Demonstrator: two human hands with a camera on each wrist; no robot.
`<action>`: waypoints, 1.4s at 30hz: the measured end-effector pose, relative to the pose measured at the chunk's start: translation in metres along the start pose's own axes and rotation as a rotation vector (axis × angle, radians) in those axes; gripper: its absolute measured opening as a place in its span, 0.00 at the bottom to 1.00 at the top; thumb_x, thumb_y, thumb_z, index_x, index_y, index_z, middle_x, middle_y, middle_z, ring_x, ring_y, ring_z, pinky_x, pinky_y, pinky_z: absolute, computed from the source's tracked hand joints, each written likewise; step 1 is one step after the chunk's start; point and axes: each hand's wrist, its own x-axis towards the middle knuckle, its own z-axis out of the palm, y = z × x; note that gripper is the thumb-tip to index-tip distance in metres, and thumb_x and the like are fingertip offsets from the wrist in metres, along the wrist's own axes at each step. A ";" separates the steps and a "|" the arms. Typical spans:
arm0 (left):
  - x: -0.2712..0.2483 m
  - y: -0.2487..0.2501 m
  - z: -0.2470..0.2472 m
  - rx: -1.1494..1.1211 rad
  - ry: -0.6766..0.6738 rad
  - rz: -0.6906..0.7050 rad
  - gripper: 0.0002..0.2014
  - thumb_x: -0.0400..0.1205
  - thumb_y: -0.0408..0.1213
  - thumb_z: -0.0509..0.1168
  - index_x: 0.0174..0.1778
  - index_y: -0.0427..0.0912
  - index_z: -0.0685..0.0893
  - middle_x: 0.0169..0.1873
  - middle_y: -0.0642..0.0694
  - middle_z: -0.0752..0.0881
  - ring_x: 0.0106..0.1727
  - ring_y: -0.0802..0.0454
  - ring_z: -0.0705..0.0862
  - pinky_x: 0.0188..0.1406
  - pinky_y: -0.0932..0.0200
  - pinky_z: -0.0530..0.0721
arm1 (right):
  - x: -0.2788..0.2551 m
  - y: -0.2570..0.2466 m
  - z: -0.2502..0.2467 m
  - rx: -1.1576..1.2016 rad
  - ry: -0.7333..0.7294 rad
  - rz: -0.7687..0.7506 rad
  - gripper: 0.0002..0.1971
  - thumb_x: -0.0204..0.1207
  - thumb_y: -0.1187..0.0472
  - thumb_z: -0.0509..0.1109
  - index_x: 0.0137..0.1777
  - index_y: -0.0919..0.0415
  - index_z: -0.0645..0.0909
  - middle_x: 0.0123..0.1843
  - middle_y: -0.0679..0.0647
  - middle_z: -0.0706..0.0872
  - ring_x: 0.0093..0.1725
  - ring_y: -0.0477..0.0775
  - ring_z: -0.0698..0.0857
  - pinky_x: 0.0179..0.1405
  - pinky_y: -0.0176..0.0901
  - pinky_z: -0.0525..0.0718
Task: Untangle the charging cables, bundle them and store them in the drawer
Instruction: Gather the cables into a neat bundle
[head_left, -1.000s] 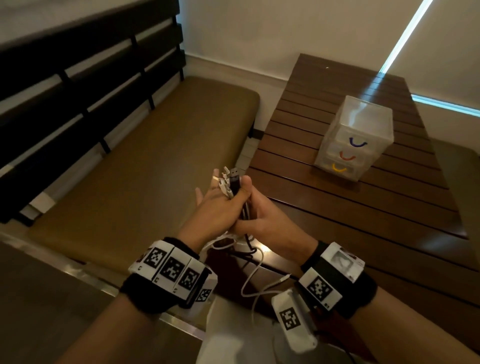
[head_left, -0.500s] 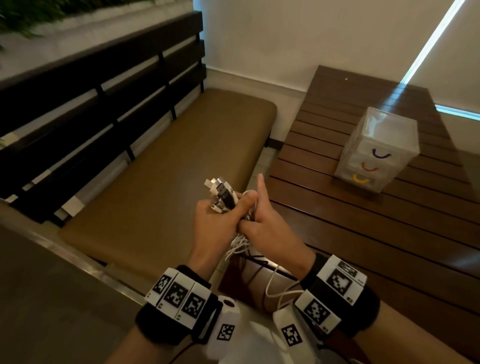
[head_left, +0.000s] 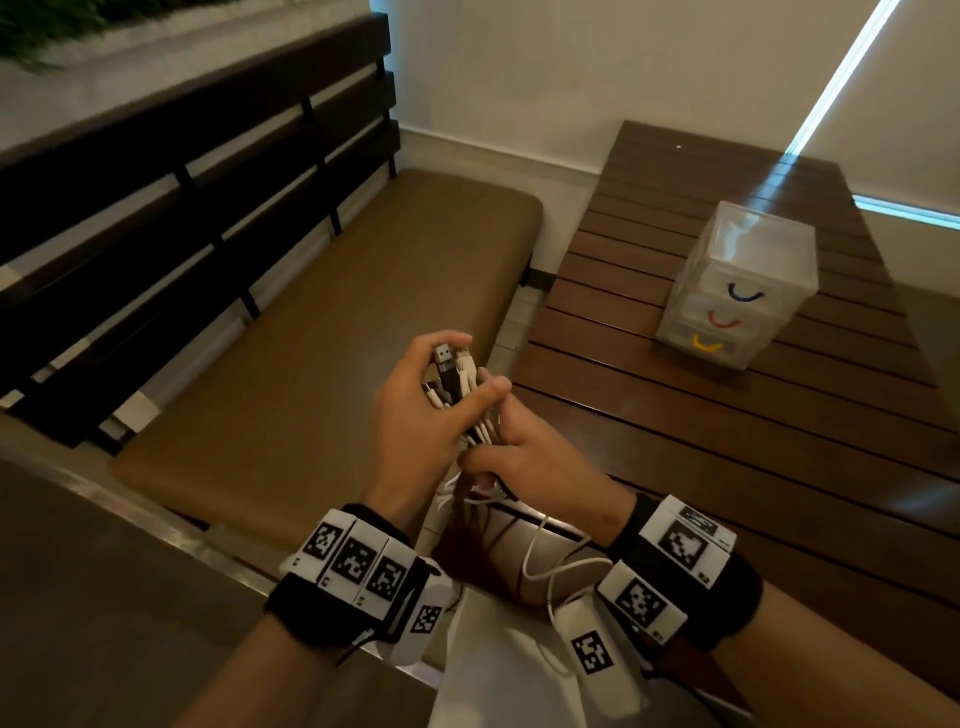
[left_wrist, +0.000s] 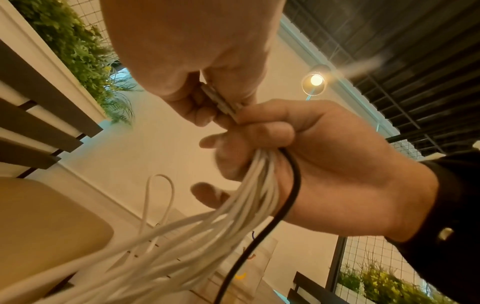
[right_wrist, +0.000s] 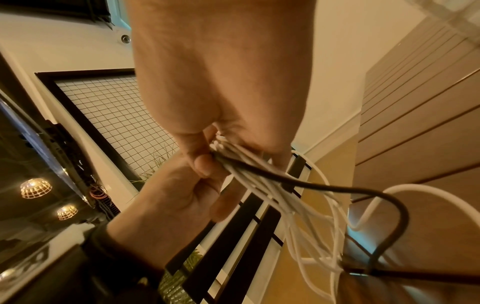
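Observation:
Several white charging cables and one black cable (head_left: 457, 379) are gathered with their plugs pointing up. My left hand (head_left: 470, 366) grips the plug ends between thumb and curled fingers. Just below it, my right hand (head_left: 498, 452) is closed round the bunched strands. Loose loops (head_left: 545, 561) hang down between my wrists. In the left wrist view the strands (left_wrist: 207, 236) fan out under my right hand (left_wrist: 259, 148). The right wrist view shows the same bundle (right_wrist: 272, 185) leaving my fist. A small clear drawer unit (head_left: 737, 291) with three closed drawers stands on the table.
The slatted wooden table (head_left: 727, 467) lies to the right, its near corner under my hands. A padded brown bench (head_left: 311, 364) with a dark slatted back sits to the left. A white wall is behind both.
My right thumb, raised half a second ago, is now folded down on the strands. My left fingers have loosened so the plugs show more. The hands stay together.

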 end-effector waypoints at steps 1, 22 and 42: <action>0.001 -0.001 0.000 0.006 -0.006 0.003 0.19 0.72 0.42 0.80 0.56 0.49 0.83 0.44 0.55 0.86 0.42 0.60 0.85 0.39 0.71 0.80 | -0.001 0.001 -0.001 0.017 -0.023 -0.014 0.43 0.74 0.67 0.69 0.85 0.44 0.52 0.48 0.69 0.83 0.34 0.55 0.82 0.37 0.57 0.84; 0.005 -0.012 0.004 0.089 0.042 0.250 0.13 0.75 0.42 0.76 0.51 0.40 0.89 0.40 0.51 0.84 0.41 0.56 0.84 0.42 0.66 0.80 | -0.006 0.001 -0.002 0.168 -0.147 0.027 0.15 0.83 0.73 0.60 0.65 0.57 0.72 0.31 0.52 0.73 0.28 0.46 0.72 0.28 0.39 0.72; 0.017 -0.024 -0.003 0.253 0.046 0.328 0.18 0.83 0.42 0.65 0.26 0.42 0.78 0.21 0.61 0.72 0.22 0.62 0.73 0.26 0.75 0.66 | -0.007 0.003 0.001 0.052 -0.125 -0.039 0.07 0.84 0.67 0.65 0.45 0.58 0.78 0.33 0.55 0.85 0.30 0.56 0.82 0.33 0.41 0.82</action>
